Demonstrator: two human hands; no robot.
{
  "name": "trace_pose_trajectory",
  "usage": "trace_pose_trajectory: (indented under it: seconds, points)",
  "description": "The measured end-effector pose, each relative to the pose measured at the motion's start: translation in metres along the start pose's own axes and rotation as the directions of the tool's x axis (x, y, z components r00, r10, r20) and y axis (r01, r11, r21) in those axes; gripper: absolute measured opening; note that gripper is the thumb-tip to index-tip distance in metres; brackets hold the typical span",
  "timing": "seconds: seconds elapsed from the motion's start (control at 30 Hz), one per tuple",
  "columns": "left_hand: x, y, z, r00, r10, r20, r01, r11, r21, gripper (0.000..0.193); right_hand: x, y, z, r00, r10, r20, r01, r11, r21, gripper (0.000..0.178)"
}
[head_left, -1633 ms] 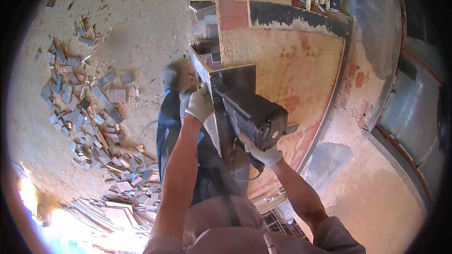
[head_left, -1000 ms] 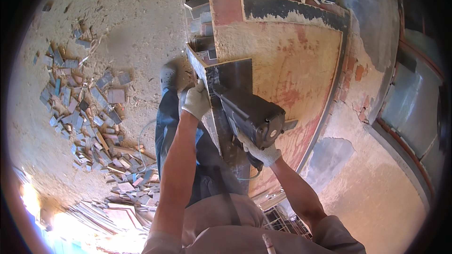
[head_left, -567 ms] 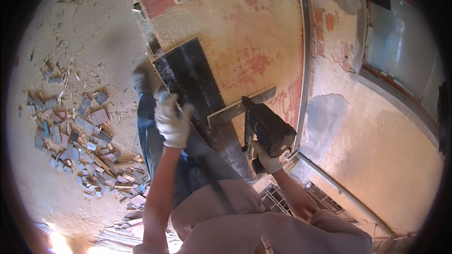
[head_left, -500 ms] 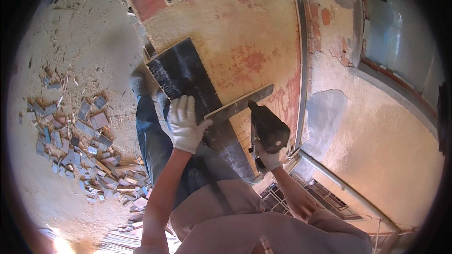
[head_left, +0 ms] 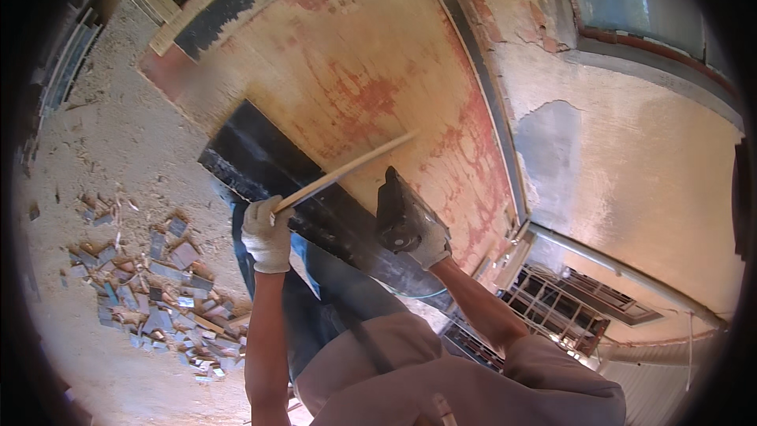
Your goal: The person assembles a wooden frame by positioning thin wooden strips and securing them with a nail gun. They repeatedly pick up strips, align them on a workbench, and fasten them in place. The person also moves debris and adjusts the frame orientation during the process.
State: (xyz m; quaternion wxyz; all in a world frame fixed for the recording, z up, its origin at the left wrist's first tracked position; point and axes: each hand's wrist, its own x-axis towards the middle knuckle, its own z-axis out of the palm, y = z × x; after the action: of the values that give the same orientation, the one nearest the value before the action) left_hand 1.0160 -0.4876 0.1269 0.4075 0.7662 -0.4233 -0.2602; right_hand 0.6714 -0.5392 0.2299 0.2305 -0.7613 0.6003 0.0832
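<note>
My left hand [head_left: 265, 238], in a pale work glove, grips the near end of a narrow wooden strip [head_left: 347, 167]. The strip stretches up and right across a long dark board [head_left: 264, 150], with its far end over the worn, red-stained tabletop [head_left: 315, 51]. In my gloved right hand [head_left: 431, 246] is a black power tool shaped like a nail gun [head_left: 400, 213]. It is over the table beside the dark board, apart from the strip. My right fingers are partly hidden by the tool. A thin greenish hose [head_left: 418, 296] shows below it.
Wood offcuts [head_left: 169, 292] lie heaped on the dusty floor to the left. Along the right runs a plastered wall [head_left: 631, 166] with a pipe [head_left: 599, 256] and a window [head_left: 639, 0]. A metal rack [head_left: 552, 308] stands at lower right. Long strips [head_left: 71, 63] lie at far left.
My left hand has lifted off the board and moved left, now holding the strip by its end. The strip has turned and shifted left. The tool has moved left and tilted.
</note>
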Motion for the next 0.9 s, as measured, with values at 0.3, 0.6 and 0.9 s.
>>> trace_pose_trajectory:
  seconds: [0.3,0.6,0.9]
  points:
    - [0.063,-0.031,-0.056,0.929,0.010,-0.371,-0.016,1.000,-0.014,0.036,0.071,-0.007,0.058,0.989,0.133,-0.068,-0.125,0.986,0.108,0.079]
    - [0.108,0.046,-0.079,0.852,0.129,-0.507,-0.164,0.986,-0.025,0.041,0.100,-0.074,0.022,0.992,0.035,0.122,0.008,0.944,-0.329,0.093]
    - [0.114,0.061,-0.091,0.835,0.277,-0.476,-0.299,0.954,0.029,0.034,0.135,-0.164,-0.037,0.947,-0.272,-0.169,0.270,0.962,-0.037,0.042]
